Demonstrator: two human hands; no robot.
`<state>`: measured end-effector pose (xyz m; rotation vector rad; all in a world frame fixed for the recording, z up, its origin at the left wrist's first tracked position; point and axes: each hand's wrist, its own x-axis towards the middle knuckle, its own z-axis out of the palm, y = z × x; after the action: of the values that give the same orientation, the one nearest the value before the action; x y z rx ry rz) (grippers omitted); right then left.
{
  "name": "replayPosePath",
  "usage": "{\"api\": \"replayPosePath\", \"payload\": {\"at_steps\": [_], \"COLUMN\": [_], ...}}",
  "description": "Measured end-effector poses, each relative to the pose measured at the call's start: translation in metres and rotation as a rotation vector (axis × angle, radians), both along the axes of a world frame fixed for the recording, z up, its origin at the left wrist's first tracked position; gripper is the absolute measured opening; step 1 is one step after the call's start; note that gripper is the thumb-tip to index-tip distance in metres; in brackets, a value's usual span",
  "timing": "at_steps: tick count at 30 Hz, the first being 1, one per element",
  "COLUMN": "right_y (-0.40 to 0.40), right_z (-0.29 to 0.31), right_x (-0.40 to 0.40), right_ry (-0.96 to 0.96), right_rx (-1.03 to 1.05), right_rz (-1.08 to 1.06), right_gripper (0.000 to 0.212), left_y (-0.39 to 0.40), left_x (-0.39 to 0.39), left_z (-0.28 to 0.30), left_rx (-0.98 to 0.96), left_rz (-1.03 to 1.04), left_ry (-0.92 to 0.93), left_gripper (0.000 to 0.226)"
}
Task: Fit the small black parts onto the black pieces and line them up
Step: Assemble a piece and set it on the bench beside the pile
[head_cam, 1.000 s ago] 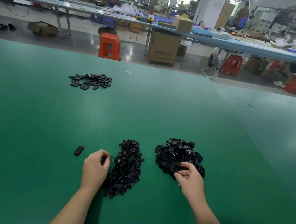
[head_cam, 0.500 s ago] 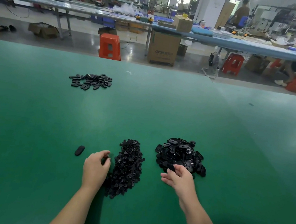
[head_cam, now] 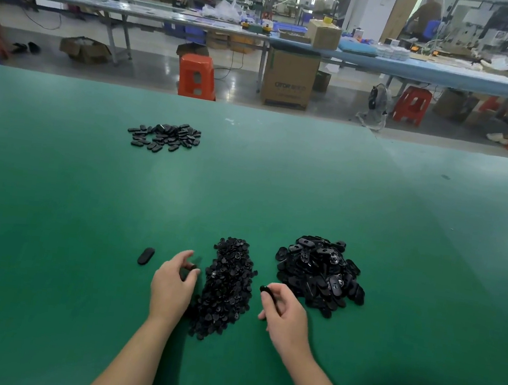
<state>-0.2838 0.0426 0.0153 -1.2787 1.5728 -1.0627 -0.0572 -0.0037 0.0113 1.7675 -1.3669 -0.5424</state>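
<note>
Here, on a green felt-topped desk (head_cam: 79,234), the right hand (head_cam: 286,317) pinches one black oval plastic piece (head_cam: 266,291) beside the near-right heap of oval pieces (head_cam: 321,274). The left hand (head_cam: 170,288), fingers curled, pinches a small black part (head_cam: 192,267) left of the central pile of small black parts (head_cam: 227,285). A finished oval (head_cam: 145,256) lies left.

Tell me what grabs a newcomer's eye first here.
Two black heaps on the green table: a pile of small parts in the near middle and a pile of larger oval pieces to its right. The left hand and right hand work beside the small-parts pile, the right pinching a black piece.
</note>
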Motion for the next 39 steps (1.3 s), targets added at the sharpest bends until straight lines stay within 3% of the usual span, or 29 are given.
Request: {"api": "replayPosePath", "payload": {"at_steps": [2, 7, 14, 20, 30, 39], "right_y": [0.0011, -0.0002, -0.0026, -0.0009, -0.001, -0.0019], "right_z": [-0.0016, -0.0053, -0.0059, -0.0073, -0.0052, -0.0038], "right_x": [-0.0001, 0.0001, -0.0042, -0.0048, -0.003, -0.0008], "right_ry": [-0.031, -0.033, -0.062, -0.006, -0.015, -0.065], "right_rx": [-0.014, -0.021, -0.03, -0.032, -0.022, -0.039], "right_rz": [-0.02, -0.035, -0.041, -0.002, -0.075, -0.105], "right_gripper": [0.014, 0.027, 0.021, 0.031, 0.018, 0.014], "left_y": [0.0006, -0.001, -0.0018, -0.0013, 0.0005, 0.0001], "left_x": [-0.0004, 0.0002, 0.0012, 0.0008, 0.0015, 0.0024], "left_z": [0.0002, -0.0007, -0.0037, -0.0029, -0.0005, -0.0029], "left_rx": [0.005, 0.013, 0.0, 0.002, -0.004, 0.012], "left_rz": [-0.001, 0.011, 0.011, 0.006, 0.002, 0.005], "left_ry": [0.023, 0.029, -0.011, -0.022, 0.022, 0.043], "left_gripper": [0.041, 0.036, 0.024, 0.018, 0.011, 0.018]}}
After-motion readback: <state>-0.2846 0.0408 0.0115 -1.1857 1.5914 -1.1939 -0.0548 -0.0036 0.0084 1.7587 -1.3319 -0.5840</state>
